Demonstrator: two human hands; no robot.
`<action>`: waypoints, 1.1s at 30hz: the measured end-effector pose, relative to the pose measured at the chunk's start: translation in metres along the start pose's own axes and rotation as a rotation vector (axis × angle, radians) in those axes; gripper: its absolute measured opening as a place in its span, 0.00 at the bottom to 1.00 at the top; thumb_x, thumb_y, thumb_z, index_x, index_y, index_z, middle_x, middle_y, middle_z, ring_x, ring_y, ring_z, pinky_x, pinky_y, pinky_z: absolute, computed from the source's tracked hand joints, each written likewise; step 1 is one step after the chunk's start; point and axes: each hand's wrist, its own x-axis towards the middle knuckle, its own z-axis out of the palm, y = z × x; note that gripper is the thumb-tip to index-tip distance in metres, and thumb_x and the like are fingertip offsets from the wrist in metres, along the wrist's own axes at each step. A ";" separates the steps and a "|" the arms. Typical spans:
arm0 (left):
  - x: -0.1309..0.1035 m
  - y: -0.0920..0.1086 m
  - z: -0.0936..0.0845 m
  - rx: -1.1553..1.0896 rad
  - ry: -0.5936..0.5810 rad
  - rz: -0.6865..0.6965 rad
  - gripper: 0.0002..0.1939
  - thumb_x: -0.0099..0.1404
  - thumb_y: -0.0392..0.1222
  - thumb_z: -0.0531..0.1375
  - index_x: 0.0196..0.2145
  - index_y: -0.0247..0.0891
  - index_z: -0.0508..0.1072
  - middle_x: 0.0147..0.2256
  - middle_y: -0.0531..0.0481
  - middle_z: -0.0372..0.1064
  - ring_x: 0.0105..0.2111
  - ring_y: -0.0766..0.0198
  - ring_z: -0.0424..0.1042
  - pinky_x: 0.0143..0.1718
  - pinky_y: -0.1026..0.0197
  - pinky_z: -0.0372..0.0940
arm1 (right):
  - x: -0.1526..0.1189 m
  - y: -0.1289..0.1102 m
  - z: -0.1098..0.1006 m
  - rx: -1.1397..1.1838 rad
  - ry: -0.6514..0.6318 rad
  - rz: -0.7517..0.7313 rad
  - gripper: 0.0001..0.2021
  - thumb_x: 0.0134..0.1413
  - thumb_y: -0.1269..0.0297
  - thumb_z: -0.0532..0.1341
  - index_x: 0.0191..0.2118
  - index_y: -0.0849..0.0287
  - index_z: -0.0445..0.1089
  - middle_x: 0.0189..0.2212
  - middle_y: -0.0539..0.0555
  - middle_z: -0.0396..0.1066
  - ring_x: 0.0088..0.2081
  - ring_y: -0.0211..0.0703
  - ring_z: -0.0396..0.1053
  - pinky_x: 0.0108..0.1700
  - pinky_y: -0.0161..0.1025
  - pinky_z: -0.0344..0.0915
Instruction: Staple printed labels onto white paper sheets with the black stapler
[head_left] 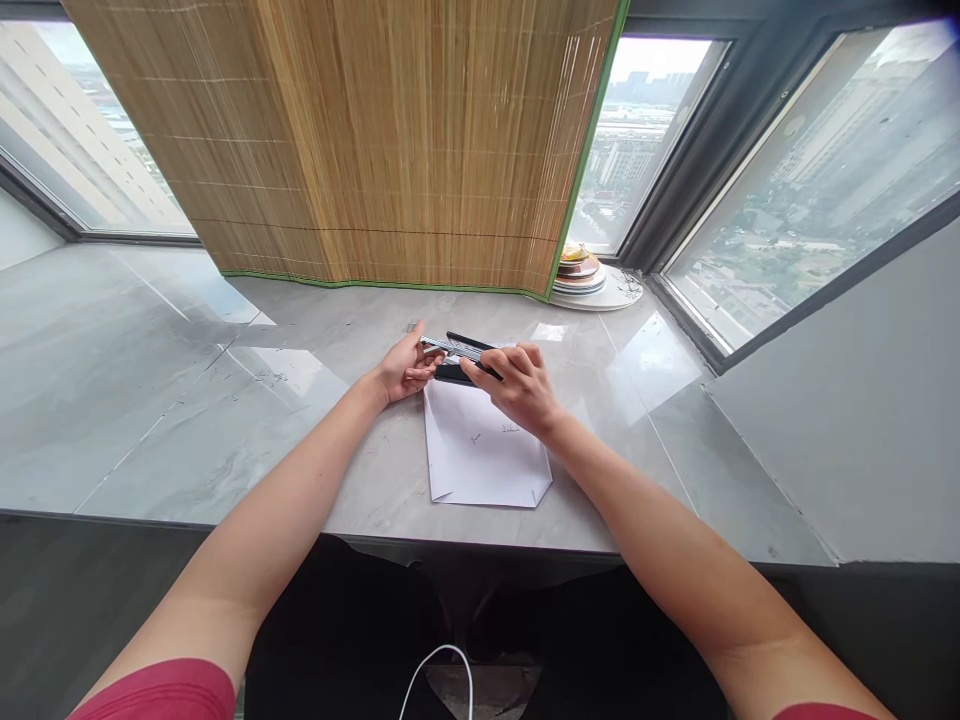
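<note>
An opened black stapler [465, 345] with a bare metal staple channel is held over the counter, its top cover swung up. My right hand [521, 385] grips its rear end, fingers wrapped round it. At the channel's front end, my left hand [409, 368] holds on with the thumb above and the fingers curled below. Beneath the hands lies a white sheet of paper [487, 465], its two near corners folded. A short strip of staples [511, 428] and a few loose staples [475, 438] rest on the paper.
The grey marble-look counter [360, 480] ends in a front edge close to me. A bamboo blind [390, 150] hangs down to its back. Stacked plates [581, 280] stand at the back right, by the windows. A white cable [442, 652] loops below the counter.
</note>
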 end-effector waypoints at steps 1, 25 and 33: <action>0.000 0.000 0.000 -0.007 -0.001 0.001 0.38 0.72 0.74 0.48 0.24 0.36 0.67 0.16 0.55 0.58 0.09 0.79 0.40 0.08 0.72 0.39 | 0.000 0.000 0.000 0.000 0.002 0.001 0.21 0.72 0.73 0.56 0.58 0.39 0.73 0.41 0.52 0.73 0.44 0.46 0.65 0.51 0.46 0.59; 0.002 0.000 -0.006 0.000 -0.066 0.021 0.37 0.73 0.73 0.48 0.25 0.36 0.69 0.13 0.56 0.54 0.09 0.78 0.40 0.08 0.73 0.38 | 0.003 0.002 -0.002 0.027 0.017 0.095 0.23 0.66 0.77 0.59 0.57 0.40 0.75 0.40 0.54 0.71 0.43 0.49 0.64 0.51 0.48 0.59; -0.003 0.005 -0.006 -0.164 -0.051 0.132 0.29 0.78 0.61 0.51 0.30 0.33 0.71 0.18 0.57 0.55 0.12 0.77 0.45 0.10 0.73 0.44 | 0.008 0.017 -0.018 0.548 0.189 0.636 0.08 0.58 0.58 0.68 0.41 0.52 0.78 0.37 0.54 0.66 0.39 0.48 0.65 0.41 0.46 0.66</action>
